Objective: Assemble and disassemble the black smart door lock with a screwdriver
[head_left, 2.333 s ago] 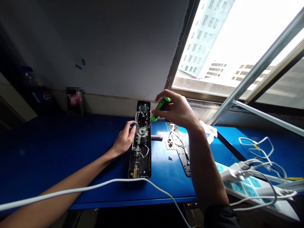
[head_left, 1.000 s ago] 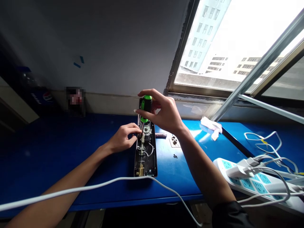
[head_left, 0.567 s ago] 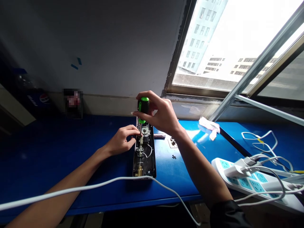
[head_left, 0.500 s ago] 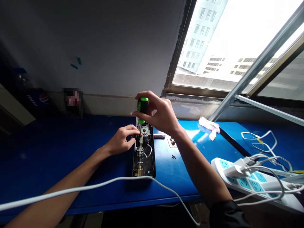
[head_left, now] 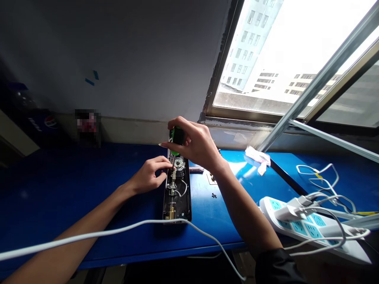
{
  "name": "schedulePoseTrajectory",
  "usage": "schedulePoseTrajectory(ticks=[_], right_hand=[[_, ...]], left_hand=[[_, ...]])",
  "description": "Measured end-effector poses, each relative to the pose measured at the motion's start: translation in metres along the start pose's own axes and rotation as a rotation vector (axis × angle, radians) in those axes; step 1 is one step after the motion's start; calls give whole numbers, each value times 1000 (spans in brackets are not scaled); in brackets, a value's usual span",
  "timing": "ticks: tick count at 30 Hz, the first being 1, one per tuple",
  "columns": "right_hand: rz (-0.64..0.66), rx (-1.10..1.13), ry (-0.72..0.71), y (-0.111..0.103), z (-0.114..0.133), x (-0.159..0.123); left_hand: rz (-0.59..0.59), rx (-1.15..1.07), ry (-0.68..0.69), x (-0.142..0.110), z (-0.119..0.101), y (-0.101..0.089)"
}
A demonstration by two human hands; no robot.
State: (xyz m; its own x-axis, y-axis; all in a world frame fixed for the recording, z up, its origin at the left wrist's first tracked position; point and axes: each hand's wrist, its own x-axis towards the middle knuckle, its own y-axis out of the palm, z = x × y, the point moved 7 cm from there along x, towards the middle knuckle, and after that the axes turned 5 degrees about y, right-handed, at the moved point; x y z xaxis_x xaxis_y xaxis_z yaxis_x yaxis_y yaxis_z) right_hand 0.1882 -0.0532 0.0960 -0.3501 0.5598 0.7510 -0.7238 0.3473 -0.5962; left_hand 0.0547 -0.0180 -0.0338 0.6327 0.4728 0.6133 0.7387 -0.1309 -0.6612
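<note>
A long, open black lock casing lies lengthwise on the blue table, showing a metal mechanism, a round part, a brass piece and a thin white wire. Above its far half, my right hand is closed round the black and green handle of a screwdriver. The shaft points down into the casing beside the round part, and its tip is hard to make out. From the left, my left hand grips the casing's side, thumb at the edge and fingertips reaching in close to the shaft.
Several small dark screws lie right of the casing, near a bundle of thin wires. A white power strip with plugs and cables stands at the right. A white cable crosses in front. A metal bar slants before the window.
My right fingers have curled further over the top of the screwdriver handle, which now shows less green. My left hand stays at the casing. The whole view has shifted slightly.
</note>
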Motion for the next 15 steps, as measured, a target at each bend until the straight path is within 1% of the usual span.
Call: schedulePoseTrajectory(ticks=[5, 8, 15], right_hand=[[38, 61, -2, 2, 0, 1], [18, 60, -5, 3, 0, 1], [5, 63, 49, 4, -2, 0]], left_hand=[[-2, 5, 9, 0, 0, -1], [3, 5, 6, -1, -1, -1], [1, 15, -2, 0, -3, -1]])
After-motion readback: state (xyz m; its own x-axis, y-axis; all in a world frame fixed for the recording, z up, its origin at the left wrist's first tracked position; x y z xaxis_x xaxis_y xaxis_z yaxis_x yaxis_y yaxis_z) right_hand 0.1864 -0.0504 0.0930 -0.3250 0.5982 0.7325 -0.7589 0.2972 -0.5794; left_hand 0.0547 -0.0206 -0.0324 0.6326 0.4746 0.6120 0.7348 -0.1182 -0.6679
